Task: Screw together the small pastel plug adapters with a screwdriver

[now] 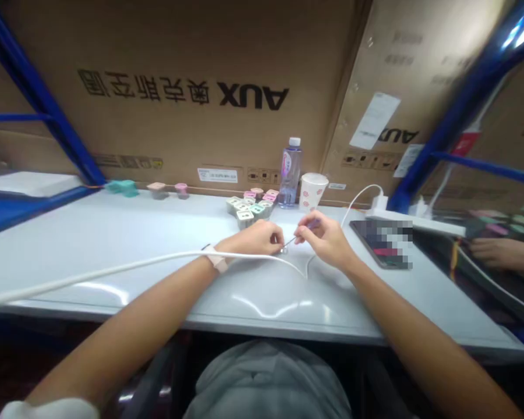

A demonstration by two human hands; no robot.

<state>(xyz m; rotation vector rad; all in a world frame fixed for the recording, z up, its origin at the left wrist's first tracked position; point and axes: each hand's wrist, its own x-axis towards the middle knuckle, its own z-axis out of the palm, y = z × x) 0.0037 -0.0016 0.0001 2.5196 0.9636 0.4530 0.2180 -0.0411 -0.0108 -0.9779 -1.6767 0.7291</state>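
Note:
My left hand, with a pale band on the wrist, rests on the table with fingers curled into a pinch. At its fingertips is a small shiny piece, too small to make out. My right hand is closed round a thin tool with a purplish handle and a slim metal shaft. The shaft points down and left, its tip close to the shiny piece by my left fingers; whether they touch I cannot tell. Just beyond my left hand stands a cluster of small cream, pink and green square-topped pieces.
A clear bottle and a paper cup stand behind my hands. A white cable crosses above my left wrist. A phone lies at right, near a power strip. Another person's hand is far right. Cardboard boxes back the table.

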